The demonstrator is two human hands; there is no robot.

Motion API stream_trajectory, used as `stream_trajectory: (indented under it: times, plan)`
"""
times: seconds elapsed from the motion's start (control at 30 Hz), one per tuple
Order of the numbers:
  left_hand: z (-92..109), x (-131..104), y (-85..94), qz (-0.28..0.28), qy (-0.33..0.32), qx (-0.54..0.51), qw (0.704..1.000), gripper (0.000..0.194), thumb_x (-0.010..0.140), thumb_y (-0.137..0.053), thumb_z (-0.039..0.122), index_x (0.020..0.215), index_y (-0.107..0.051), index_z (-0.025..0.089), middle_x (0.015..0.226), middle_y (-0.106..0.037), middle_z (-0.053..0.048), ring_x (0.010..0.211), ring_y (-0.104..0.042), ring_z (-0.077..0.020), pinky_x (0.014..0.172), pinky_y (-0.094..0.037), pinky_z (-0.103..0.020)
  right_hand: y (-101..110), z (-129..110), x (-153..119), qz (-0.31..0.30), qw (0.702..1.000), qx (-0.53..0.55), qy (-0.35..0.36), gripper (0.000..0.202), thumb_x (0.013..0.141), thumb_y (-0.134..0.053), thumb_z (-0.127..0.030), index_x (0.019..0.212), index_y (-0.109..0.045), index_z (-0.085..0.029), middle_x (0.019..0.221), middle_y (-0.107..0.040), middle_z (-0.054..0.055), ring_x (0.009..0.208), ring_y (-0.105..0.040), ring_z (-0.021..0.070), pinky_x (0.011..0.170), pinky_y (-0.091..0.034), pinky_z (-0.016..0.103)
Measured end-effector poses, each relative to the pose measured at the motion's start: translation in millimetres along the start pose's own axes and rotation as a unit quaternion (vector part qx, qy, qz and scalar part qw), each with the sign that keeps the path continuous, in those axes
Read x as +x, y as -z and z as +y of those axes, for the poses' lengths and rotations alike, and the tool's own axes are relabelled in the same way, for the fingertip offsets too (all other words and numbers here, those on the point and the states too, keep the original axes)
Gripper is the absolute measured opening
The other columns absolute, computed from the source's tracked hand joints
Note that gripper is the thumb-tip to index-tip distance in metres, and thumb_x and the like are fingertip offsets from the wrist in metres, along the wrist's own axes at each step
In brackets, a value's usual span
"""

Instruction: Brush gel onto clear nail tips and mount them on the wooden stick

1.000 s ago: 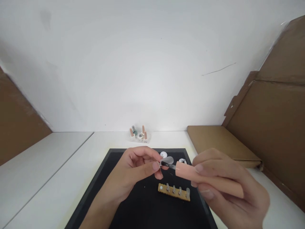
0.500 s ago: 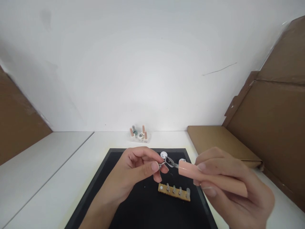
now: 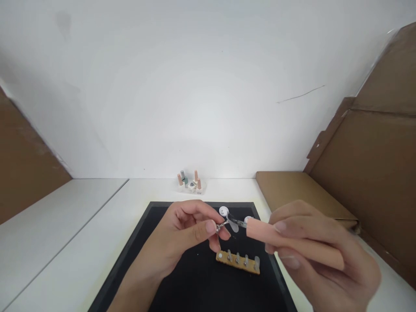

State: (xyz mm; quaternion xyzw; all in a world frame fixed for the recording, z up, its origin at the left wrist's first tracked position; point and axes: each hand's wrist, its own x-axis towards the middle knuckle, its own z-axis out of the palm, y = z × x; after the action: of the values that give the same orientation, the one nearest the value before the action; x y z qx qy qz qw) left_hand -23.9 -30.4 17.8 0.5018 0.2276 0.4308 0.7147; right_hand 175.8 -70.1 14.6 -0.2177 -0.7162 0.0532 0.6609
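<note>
A person's left hand point(image 3: 182, 234) pinches a small silvery stem point(image 3: 222, 225) between thumb and fingers, with a clear nail tip point(image 3: 234, 227) at its far end, above a black mat point(image 3: 195, 281). The right hand point(image 3: 328, 247) grips a long, peach-coloured cap point(image 3: 292, 245), its wet-looking brush point(image 3: 237, 221) meeting or just beside the nail tip; the angle hides which.

The risk, to an onlooker, lies in that narrow meeting point: too firm a push from the brush could swivel the stem in its light pinch or knock the nail tip off its end. An overloaded brush could leave a blob, or let a drop fall to the mat, and a slip of the smooth cap could smear the fingers opposite.

The nail tip is thin, see-through and rounded at the end, against the stem's hard metallic glint; the cap looks smooth and satiny. Nearer the person, a tan, rough-edged strip point(image 3: 223, 258) carries four translucent tips point(image 3: 257, 262) standing in a row. Beyond the hands sit a round white dish point(image 3: 223, 211) and a second dish point(image 3: 248, 219), partly hidden. Small bottles point(image 3: 199, 187) with slim caps stand by the white wall point(image 3: 208, 108), left of a flat cardboard box point(image 3: 302, 195).
</note>
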Motion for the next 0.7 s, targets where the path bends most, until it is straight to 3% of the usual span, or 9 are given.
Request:
stream_trajectory:
  times: [0.3, 0.7]
  plan:
    - [-2.4, -3.6, -3.9, 0.008, 0.009, 0.0, 1.0, 0.017, 0.072, -0.089, 0.033, 0.074, -0.082, 0.018, 0.066, -0.08, -0.003, 0.051, -0.068, -0.0085, 0.053, -0.054, -0.014, 7.7, 4.1, -4.7, -0.016, 0.999, 0.006, -0.046, 0.016, 0.093, -0.063, -0.024, 0.107, -0.069, -0.021, 0.076, -0.068, 0.004, 0.064, -0.062, 0.017, 0.05, -0.05, 0.029]
    - [-2.3, -3.3, -4.3, -0.011, 0.018, -0.027, 0.999, 0.015, 0.075, -0.087, 0.032, 0.075, -0.082, 0.019, 0.068, -0.081, -0.002, 0.052, -0.069, -0.0077, 0.053, -0.053, -0.013, 10.7, 5.3, -1.8, -0.052, 0.997, 0.028, -0.043, 0.022, 0.086, -0.066, -0.011, 0.105, -0.069, -0.021, 0.079, -0.066, 0.002, 0.067, -0.062, 0.0142, 0.049, -0.05, 0.024]
